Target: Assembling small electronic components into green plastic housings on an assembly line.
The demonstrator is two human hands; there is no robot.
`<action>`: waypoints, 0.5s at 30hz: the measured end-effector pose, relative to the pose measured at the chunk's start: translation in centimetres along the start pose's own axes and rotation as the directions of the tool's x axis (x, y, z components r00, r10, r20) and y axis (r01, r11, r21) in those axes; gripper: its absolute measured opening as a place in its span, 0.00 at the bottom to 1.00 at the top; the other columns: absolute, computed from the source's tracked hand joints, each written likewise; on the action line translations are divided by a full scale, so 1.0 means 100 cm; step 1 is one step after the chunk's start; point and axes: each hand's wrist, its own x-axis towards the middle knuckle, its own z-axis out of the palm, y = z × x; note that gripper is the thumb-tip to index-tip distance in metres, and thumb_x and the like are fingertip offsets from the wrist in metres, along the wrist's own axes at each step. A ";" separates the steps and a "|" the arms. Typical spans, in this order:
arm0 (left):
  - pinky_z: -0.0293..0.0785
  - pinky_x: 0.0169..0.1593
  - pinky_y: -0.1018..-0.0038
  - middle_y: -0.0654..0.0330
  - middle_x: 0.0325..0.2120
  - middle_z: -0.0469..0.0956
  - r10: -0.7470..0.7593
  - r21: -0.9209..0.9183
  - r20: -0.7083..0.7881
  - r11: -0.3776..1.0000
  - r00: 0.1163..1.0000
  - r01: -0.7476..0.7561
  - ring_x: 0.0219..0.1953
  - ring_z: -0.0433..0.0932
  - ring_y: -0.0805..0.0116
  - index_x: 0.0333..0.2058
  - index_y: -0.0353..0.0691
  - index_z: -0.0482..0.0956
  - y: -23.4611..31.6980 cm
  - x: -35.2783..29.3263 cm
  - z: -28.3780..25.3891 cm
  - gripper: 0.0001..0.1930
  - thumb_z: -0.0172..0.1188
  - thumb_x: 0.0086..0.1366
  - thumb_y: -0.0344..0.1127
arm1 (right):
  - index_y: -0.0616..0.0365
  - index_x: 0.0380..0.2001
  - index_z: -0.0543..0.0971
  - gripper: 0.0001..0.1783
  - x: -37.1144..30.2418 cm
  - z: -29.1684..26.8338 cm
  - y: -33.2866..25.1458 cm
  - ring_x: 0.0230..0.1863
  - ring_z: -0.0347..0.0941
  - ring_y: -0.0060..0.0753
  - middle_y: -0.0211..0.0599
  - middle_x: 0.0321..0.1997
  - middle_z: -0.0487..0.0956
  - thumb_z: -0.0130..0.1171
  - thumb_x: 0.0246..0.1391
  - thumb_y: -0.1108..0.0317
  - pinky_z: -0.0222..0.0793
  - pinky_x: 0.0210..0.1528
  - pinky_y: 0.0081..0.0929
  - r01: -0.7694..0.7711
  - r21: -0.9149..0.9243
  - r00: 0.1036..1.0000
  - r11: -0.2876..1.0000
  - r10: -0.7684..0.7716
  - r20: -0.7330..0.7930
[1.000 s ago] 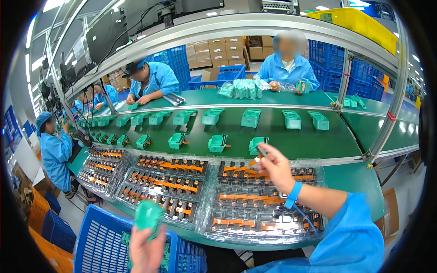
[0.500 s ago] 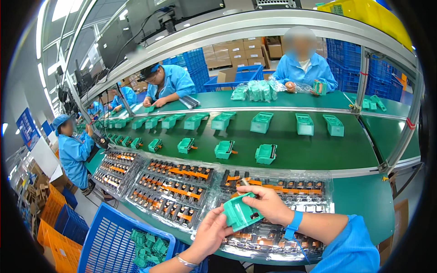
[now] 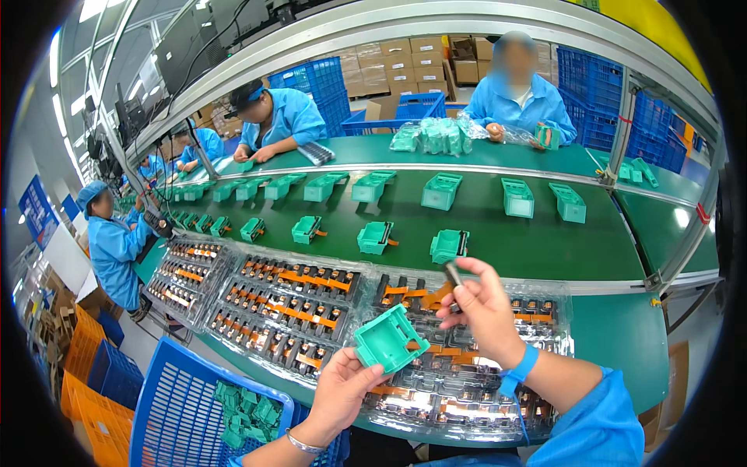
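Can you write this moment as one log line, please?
left hand: holds green housing | right hand: holds dark part | green housing and dark part: apart | blue basket: green pieces inside

The near box [image 3: 389, 342] is plain green; the part [image 3: 452, 274] to its right is black. Clear trays [image 3: 565, 307] hold black pieces [image 3: 264, 271] crossed by orange ribbons [image 3: 315, 280]. The belt [image 3: 506, 249] is dark green, the near left basket [image 3: 166, 405] blue with a slotted grid, the right wristband [image 3: 523, 364] blue, the far right bin [image 3: 657, 27] yellow.
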 end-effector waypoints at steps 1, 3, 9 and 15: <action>0.72 0.52 0.62 0.54 0.41 0.74 0.064 0.016 -0.015 0.998 0.998 -0.064 0.46 0.74 0.62 0.41 0.35 0.68 -0.004 0.001 -0.005 0.11 0.55 0.59 0.21 | 0.61 0.51 0.65 0.16 0.000 0.001 -0.008 0.37 0.74 0.24 0.39 0.37 0.74 0.47 0.60 0.70 0.72 0.36 0.20 -0.017 0.016 1.000 1.000 0.017 0.016; 0.71 0.52 0.65 0.54 0.41 0.74 0.124 0.036 -0.027 0.992 0.992 -0.123 0.46 0.74 0.64 0.41 0.35 0.67 -0.007 0.000 -0.005 0.12 0.55 0.58 0.21 | 0.62 0.51 0.65 0.16 -0.003 -0.002 -0.006 0.37 0.74 0.24 0.39 0.37 0.74 0.48 0.59 0.71 0.71 0.39 0.21 -0.013 -0.074 0.993 0.997 0.021 0.113; 0.70 0.51 0.74 0.54 0.41 0.72 0.209 0.123 -0.088 0.972 0.974 -0.198 0.46 0.72 0.69 0.41 0.33 0.65 -0.007 -0.003 0.005 0.16 0.59 0.55 0.18 | 0.63 0.35 0.76 0.09 -0.017 0.003 -0.009 0.38 0.70 0.20 0.31 0.38 0.72 0.60 0.49 0.76 0.69 0.41 0.18 0.283 -0.436 0.948 0.854 -0.183 0.259; 0.69 0.52 0.74 0.54 0.41 0.72 0.184 0.190 -0.059 0.967 0.981 -0.170 0.47 0.72 0.69 0.41 0.34 0.64 -0.010 -0.004 0.004 0.16 0.59 0.55 0.18 | 0.61 0.33 0.77 0.09 -0.018 0.002 -0.002 0.29 0.68 0.17 0.29 0.30 0.72 0.62 0.48 0.71 0.65 0.31 0.17 0.242 -0.431 0.960 0.870 -0.151 0.234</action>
